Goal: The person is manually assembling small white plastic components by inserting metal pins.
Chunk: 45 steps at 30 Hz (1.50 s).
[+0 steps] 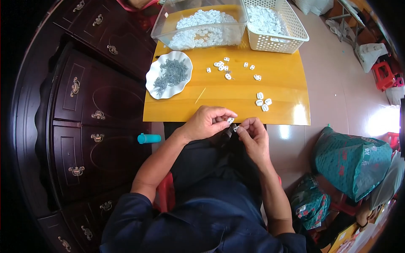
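Over the table's near edge, my left hand (209,122) pinches a small white oval plastic piece with dark holes (230,120) between thumb and fingers. Close beside it on the right, my right hand (254,137) grips another small white piece (236,129), mostly covered by the fingertips. On the yellow table (177,110) lie more of these white pieces: a loose group (220,65) toward the middle and a small cluster (264,102) nearer on the right. A white scalloped plate (187,80) at the left bears a heap of thin grey pieces (172,75).
At the far side stand a clear plastic bin (158,31) and a white perforated basket (295,42), both with many white pieces. A thin yellow stick (200,95) lies near the plate. Dark wooden drawers (90,101) rise at left; teal bags (350,160) sit on the right.
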{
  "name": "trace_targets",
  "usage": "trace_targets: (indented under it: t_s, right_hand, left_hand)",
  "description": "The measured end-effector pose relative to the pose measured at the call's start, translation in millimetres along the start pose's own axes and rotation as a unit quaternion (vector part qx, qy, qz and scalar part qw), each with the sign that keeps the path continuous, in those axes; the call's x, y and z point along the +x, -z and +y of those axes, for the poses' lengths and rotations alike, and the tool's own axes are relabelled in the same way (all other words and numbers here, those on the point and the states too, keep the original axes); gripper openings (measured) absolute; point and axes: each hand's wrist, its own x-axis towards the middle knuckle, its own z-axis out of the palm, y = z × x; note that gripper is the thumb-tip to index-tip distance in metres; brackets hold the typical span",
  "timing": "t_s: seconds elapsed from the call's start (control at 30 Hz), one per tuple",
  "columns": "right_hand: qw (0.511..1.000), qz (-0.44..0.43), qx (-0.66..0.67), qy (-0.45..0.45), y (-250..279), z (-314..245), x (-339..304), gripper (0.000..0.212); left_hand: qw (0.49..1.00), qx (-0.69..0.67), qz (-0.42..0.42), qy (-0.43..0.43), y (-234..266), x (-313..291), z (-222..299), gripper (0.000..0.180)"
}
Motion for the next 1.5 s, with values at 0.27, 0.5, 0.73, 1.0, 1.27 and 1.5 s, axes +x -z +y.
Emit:
trace_targets:
  t_s: [0.27, 0.5, 0.73, 1.0, 1.27, 1.5]
  right_hand:
    - [1.0, -0.013, 0.025, -0.005, -0.8, 2.5, -0.1, 0.011]
    - [1.0, -0.021, -0.003, -0.009, -0.2, 4.4, -0.2, 0.011]
    - [1.0, -0.025, 0.0, -0.013, 1.2, 5.9, 0.3, 0.011]
    - [0.998, -0.05, -0.019, -0.031, 4.7, 0.1, 0.1, 0.012]
    - [0.999, -0.046, -0.009, -0.02, 3.4, -0.2, 0.1, 0.012]
    - [0.998, -0.049, -0.019, -0.026, 4.6, 1.9, 0.3, 0.012]
  left_hand:
    - [0.999, 0.033, -0.027, -0.018, 0.1, 1.9, 7.8, 0.027]
    - [0.997, 0.052, -0.043, -0.041, 1.2, 3.8, 8.6, 0.027]
    - [0.996, 0.054, -0.059, -0.04, 3.0, 4.5, 9.1, 0.028]
    - [0.998, 0.024, -0.059, -0.017, 1.2, 3.4, 4.6, 0.027]
    - [0.998, -0.018, -0.06, 0.006, 1.3, 3.7, 5.3, 0.027]
    - [0.998, -0.002, -0.066, -0.008, 2.6, 3.8, 4.9, 0.026]
